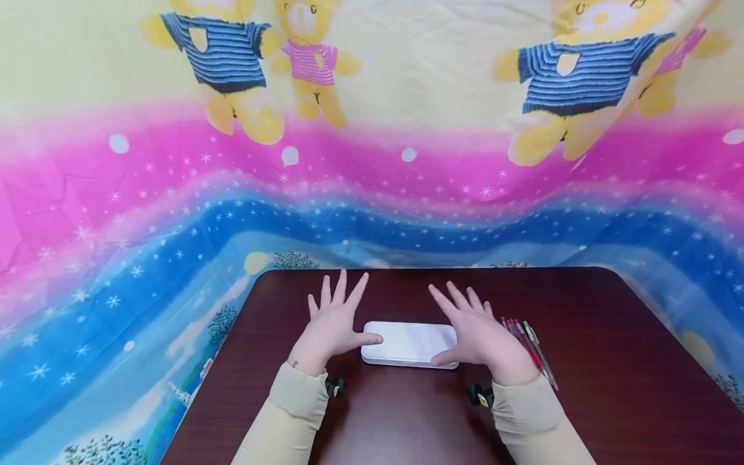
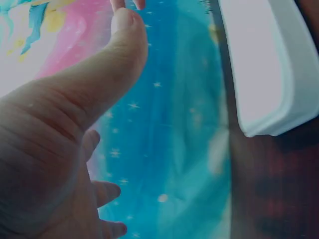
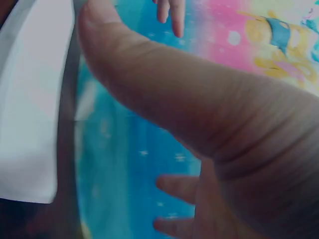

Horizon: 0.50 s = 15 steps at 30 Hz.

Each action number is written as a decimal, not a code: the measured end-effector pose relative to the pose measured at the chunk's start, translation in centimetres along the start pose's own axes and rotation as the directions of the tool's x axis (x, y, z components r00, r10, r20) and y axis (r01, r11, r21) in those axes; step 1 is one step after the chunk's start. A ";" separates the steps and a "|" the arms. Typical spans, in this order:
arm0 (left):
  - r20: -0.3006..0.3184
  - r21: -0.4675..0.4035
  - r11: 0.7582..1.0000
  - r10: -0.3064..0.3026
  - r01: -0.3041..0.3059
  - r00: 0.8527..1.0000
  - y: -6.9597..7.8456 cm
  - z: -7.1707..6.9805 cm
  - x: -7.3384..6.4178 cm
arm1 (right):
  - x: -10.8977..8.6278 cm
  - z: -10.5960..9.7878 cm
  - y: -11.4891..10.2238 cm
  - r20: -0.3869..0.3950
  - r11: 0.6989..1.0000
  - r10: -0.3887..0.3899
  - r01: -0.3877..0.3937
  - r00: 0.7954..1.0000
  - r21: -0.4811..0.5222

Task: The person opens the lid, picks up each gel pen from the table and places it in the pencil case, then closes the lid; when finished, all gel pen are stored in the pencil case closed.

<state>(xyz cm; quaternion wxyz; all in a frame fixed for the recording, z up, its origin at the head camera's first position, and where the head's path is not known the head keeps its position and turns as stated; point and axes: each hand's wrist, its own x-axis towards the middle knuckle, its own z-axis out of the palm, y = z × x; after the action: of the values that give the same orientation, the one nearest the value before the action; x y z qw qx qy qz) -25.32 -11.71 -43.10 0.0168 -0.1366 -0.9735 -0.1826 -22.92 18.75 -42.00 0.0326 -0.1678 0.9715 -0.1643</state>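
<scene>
Left hand point(image 1: 334, 329): above the table point(image 1: 395, 420), at the left end of the case point(image 1: 395, 345).
Right hand point(image 1: 479, 336): above the table, at the case's right end.
Case: on the table, between both hands.
Pens point(image 1: 535, 352): on the table, right of the case.
Cloth point(image 1: 349, 168): behind the table and along its sides.

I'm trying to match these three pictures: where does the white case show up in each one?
Head: white case below centre and slightly right, on the dark table, between the two hands.
Left wrist: upper right, cut off by the frame.
Right wrist: along the left side, cut off by the frame.
Shared landmark: the blue cloth with white snowflakes, visible in all three.
</scene>
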 end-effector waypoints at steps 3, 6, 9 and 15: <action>0.020 -0.017 1.000 0.006 -0.006 1.000 -0.5 0.9 0.2 | 0.5 1.2 0.4 0.030 0.999 -0.050 0.049 0.998 0.012; 0.049 -0.033 0.999 0.033 -0.031 0.998 -1.1 2.1 0.3 | 0.9 2.6 0.6 0.053 0.997 -0.074 0.074 0.996 0.008; 0.092 -0.045 0.998 0.057 -0.053 0.994 -1.8 3.3 0.5 | 1.4 3.7 0.8 0.052 0.997 -0.082 0.082 0.995 0.002; 0.168 -0.081 0.994 0.082 -0.069 0.982 -2.6 4.6 0.6 | 2.2 4.8 0.8 0.039 0.995 -0.094 0.095 0.995 -0.017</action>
<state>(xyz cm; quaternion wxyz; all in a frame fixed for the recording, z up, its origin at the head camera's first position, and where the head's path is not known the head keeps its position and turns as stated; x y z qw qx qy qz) -26.48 -12.21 -48.29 -0.0649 -0.1893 -0.9580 -0.2055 -24.63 17.25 -46.81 0.0416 -0.2171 0.9632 -0.1532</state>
